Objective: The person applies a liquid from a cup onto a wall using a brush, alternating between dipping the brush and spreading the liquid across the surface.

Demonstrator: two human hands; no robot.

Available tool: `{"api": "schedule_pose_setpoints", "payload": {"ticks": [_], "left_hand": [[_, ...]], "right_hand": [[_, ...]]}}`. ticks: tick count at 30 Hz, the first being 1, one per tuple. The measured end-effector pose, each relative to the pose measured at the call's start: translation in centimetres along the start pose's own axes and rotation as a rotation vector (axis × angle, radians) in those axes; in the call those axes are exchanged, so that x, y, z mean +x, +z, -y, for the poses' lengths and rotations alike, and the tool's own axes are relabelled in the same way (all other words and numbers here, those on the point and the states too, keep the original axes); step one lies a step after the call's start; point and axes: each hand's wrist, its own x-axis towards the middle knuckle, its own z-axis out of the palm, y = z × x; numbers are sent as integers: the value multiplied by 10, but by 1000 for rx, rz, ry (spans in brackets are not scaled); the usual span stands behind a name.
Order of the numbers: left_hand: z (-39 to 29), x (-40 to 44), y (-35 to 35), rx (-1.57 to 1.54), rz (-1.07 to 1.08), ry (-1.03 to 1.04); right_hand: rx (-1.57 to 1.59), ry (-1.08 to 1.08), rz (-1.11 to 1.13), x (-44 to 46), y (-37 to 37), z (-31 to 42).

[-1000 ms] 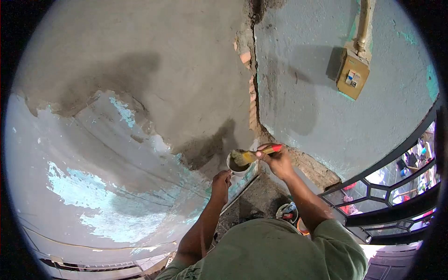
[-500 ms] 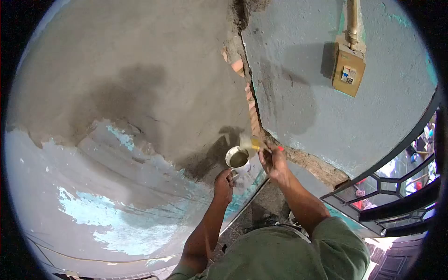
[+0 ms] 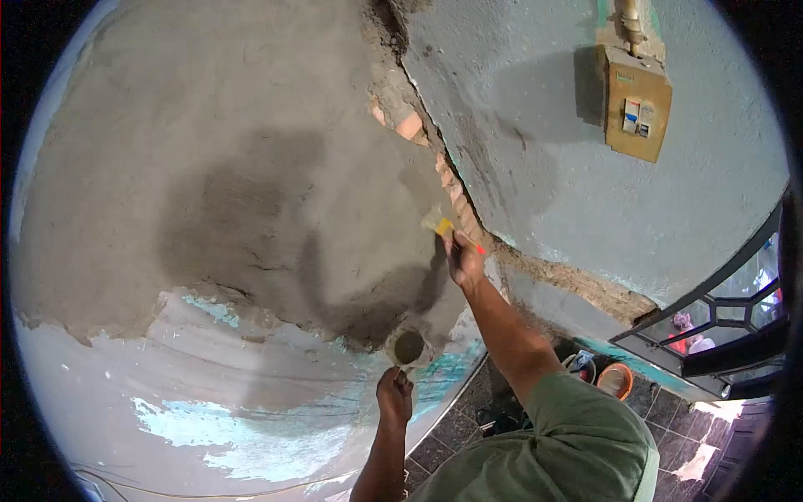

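My left hand (image 3: 395,394) is closed on a small white cup (image 3: 416,358) by its handle; grey-brown material shows inside the cup. Above and to the right, my right hand (image 3: 465,258) grips a paintbrush (image 3: 442,224) with a red-tipped handle and a yellow band. The brush's pale bristles point up and left, over the grey plaster (image 3: 351,192) near its right edge. Whether they touch the plaster I cannot tell. Just right of the brush, exposed orange brick (image 3: 456,194) lines a crack between the plaster and the blue-grey wall (image 3: 577,201).
A tan electrical box (image 3: 640,109) with a pipe is on the upper right wall. An orange bucket (image 3: 616,381) and another container (image 3: 580,365) stand on the tiled floor (image 3: 662,402). A dark metal-framed window or door (image 3: 729,313) is at the right.
The brush has left the cup's mouth and moved up to the plaster in my right hand. My left hand and the cup are now lower in view. The camera's view has shifted.
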Motion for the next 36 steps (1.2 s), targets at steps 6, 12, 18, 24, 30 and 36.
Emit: {"api": "schedule_pose_setpoints", "payload": {"ticks": [6, 12, 18, 24, 30, 36], "left_hand": [[9, -32, -40, -65, -114, -17], [18, -50, -78, -44, -165, 12], [17, -63, -80, -72, -219, 17], [28, -66, -107, -72, -138, 35], [26, -78, -103, -62, -228, 14], [29, -77, -107, -71, -189, 27]], "right_hand": [[22, -194, -65, -25, 56, 47], [6, -134, -61, 21, 88, 23], [-124, -165, -266, -11, 14, 23], [96, -171, 0, 17, 143, 52], [6, -198, -205, 12, 65, 10], [-601, -876, -191, -33, 179, 35]]}}
